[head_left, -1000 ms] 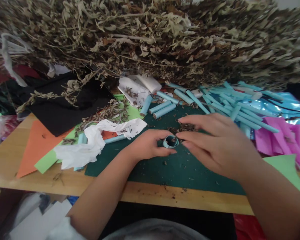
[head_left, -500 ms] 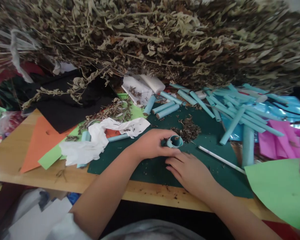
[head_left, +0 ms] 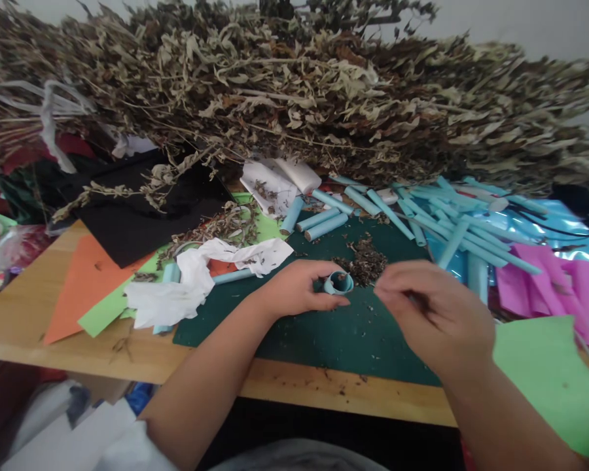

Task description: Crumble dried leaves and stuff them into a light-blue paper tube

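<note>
My left hand (head_left: 294, 288) is closed round a short light-blue paper tube (head_left: 338, 282), held upright on the dark green cutting mat (head_left: 324, 333). A small pile of dried leaf crumbs (head_left: 366, 261) lies just behind the tube. My right hand (head_left: 436, 314) hovers to the right of the tube, slightly blurred, with its fingers pinched together. What it pinches is hidden.
A big heap of dried leafy stalks (head_left: 294, 98) fills the back. Several rolled blue tubes (head_left: 451, 216) lie at right, by pink paper (head_left: 559, 281) and a green sheet (head_left: 544, 366). Crumpled white tissue (head_left: 191, 281), orange paper (head_left: 78, 281) and black cloth (head_left: 142, 209) lie left.
My right hand went from the tube down to the mat, then rose to the right with pinched fingers. The thin white stick seen on the mat is no longer visible. My left hand stayed.
</note>
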The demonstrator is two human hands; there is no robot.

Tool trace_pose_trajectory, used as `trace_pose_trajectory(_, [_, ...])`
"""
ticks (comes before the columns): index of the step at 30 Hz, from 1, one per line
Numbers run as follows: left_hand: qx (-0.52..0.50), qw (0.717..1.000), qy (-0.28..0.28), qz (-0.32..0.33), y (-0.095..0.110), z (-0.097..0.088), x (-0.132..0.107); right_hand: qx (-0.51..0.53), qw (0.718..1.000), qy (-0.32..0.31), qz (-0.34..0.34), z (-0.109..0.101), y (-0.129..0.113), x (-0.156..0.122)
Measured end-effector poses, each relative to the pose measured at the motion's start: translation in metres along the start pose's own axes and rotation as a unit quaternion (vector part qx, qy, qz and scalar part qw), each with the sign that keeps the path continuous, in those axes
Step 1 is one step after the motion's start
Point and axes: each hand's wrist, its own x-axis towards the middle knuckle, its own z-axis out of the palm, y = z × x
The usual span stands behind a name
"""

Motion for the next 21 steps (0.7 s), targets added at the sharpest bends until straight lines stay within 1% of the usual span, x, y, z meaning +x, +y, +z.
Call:
trace_pose_trajectory(1, [0.004,1.000,0.003,0.002,0.000,0.000,0.000,-0.005,1.000,0.000,-0.009,-0.001,-0.001,0.007])
trace_pose_trajectory(4, [0.016,1.000,0.009,0.012,-0.001,0.000,0.000,-0.021,0.998,-0.046,-0.041,0.003,0.000,0.021])
trace_pose_trajectory(5, [0.019,1.000,0.009,0.012,-0.001,0.000,0.000,-0.018,0.998,-0.043,-0.033,0.005,0.002,0.022])
trace_pose_trajectory(7, [0.023,1.000,0.004,0.009,0.000,-0.001,0.000,-0.004,1.000,-0.014,0.008,0.006,0.005,0.023])
trace_pose_trajectory(8, [0.024,1.000,0.001,0.006,0.000,-0.001,0.000,0.002,1.000,-0.008,0.028,0.007,0.007,0.022])
trace_pose_trajectory(9, [0.025,1.000,0.000,0.004,0.000,-0.001,0.000,0.005,0.999,-0.013,0.041,0.006,0.008,0.021])
trace_pose_trajectory(11, [0.029,1.000,-0.001,0.000,0.000,-0.001,0.000,0.008,0.998,-0.038,0.046,0.006,0.009,0.018])
trace_pose_trajectory(13, [0.032,0.999,-0.002,-0.003,0.001,-0.001,0.001,0.013,0.998,-0.051,0.038,0.007,0.009,0.016])
trace_pose_trajectory(18, [0.021,1.000,0.002,-0.005,0.001,-0.001,0.001,0.016,0.997,-0.074,-0.008,0.009,0.007,0.013])
trace_pose_trajectory(21, [0.011,1.000,-0.001,-0.009,0.001,-0.001,0.001,0.010,0.997,-0.072,-0.021,0.006,0.007,0.013])
